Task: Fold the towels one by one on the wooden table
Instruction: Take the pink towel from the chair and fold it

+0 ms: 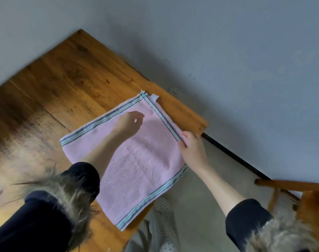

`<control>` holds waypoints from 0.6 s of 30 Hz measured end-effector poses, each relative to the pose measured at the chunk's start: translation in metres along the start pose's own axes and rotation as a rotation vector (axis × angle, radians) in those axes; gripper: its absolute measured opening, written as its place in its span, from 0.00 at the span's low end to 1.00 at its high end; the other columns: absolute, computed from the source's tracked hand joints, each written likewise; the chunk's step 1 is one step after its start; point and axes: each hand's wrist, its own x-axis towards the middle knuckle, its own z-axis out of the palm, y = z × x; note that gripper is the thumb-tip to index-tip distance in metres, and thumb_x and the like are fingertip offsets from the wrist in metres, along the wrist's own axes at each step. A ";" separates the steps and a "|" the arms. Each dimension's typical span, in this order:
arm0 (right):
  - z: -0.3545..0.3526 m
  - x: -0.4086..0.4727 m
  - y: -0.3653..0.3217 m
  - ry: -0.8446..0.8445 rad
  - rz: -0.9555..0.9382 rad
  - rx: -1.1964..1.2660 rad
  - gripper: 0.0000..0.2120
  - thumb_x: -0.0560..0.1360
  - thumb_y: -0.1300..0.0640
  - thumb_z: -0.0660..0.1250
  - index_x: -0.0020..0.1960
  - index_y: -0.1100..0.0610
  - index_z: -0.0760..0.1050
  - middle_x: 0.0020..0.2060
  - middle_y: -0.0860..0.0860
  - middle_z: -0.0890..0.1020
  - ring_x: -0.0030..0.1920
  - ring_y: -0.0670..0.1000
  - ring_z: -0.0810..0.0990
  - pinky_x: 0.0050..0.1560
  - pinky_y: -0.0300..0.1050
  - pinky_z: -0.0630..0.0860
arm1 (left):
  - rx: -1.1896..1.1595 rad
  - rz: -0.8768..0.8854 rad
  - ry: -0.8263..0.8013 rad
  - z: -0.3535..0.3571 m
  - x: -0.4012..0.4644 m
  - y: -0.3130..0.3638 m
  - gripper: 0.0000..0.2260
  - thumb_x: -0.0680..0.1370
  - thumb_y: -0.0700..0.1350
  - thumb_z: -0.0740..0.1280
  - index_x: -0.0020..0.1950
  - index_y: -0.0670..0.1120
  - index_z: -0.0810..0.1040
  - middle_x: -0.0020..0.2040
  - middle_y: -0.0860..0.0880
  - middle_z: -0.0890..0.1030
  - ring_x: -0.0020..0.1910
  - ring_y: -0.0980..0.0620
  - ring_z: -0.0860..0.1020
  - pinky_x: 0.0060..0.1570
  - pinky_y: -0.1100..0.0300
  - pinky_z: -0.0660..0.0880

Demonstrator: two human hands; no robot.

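Observation:
A pink towel (136, 164) with grey and teal striped borders lies folded flat on the wooden table (67, 84), near the table's right corner. Part of it hangs past the table's near right edge. My left hand (130, 122) hovers over or rests on the towel's far part, fingers loosely bent and holding nothing. My right hand (192, 148) pinches the towel's right edge by the striped border. A white label (154, 97) sticks out at the far corner.
A grey wall (227, 51) runs close behind the table, with a socket (174, 91) low on it. A wooden chair (300, 195) stands at the lower right. Dotted fabric (164, 211) lies on the floor below the table edge.

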 end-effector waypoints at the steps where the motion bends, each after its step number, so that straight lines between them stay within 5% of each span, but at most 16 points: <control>1: 0.005 -0.003 0.004 0.005 -0.049 -0.061 0.15 0.78 0.58 0.61 0.64 0.58 0.71 0.61 0.52 0.73 0.63 0.51 0.69 0.59 0.39 0.65 | 0.092 0.047 -0.030 0.009 0.000 -0.009 0.14 0.80 0.41 0.59 0.65 0.44 0.75 0.66 0.46 0.75 0.63 0.47 0.73 0.62 0.54 0.70; 4: 0.028 -0.018 0.013 -0.053 -0.224 -0.251 0.14 0.77 0.59 0.60 0.62 0.60 0.73 0.61 0.54 0.73 0.64 0.54 0.68 0.63 0.45 0.66 | 0.406 0.093 -0.149 0.024 -0.002 -0.034 0.19 0.80 0.49 0.60 0.71 0.53 0.65 0.75 0.49 0.59 0.74 0.46 0.56 0.70 0.39 0.57; 8: 0.053 -0.029 0.014 -0.150 -0.312 -0.451 0.20 0.78 0.52 0.59 0.68 0.56 0.67 0.69 0.55 0.66 0.70 0.56 0.61 0.68 0.54 0.60 | 0.586 0.065 -0.270 0.031 -0.008 -0.058 0.28 0.78 0.58 0.58 0.75 0.60 0.50 0.77 0.52 0.41 0.75 0.45 0.40 0.65 0.28 0.45; 13: 0.063 -0.021 0.008 -0.274 -0.307 -0.562 0.23 0.78 0.49 0.57 0.72 0.53 0.58 0.75 0.53 0.52 0.75 0.55 0.47 0.72 0.60 0.49 | 0.651 0.001 -0.249 0.028 -0.018 -0.078 0.29 0.78 0.62 0.55 0.75 0.61 0.43 0.77 0.53 0.39 0.75 0.44 0.40 0.65 0.28 0.50; 18: 0.067 -0.009 -0.006 -0.376 -0.337 -0.638 0.25 0.79 0.51 0.55 0.74 0.50 0.54 0.76 0.51 0.46 0.75 0.55 0.40 0.73 0.62 0.40 | 0.619 -0.125 -0.188 0.015 -0.044 -0.101 0.26 0.79 0.58 0.55 0.73 0.62 0.45 0.75 0.52 0.43 0.74 0.41 0.46 0.58 0.28 0.66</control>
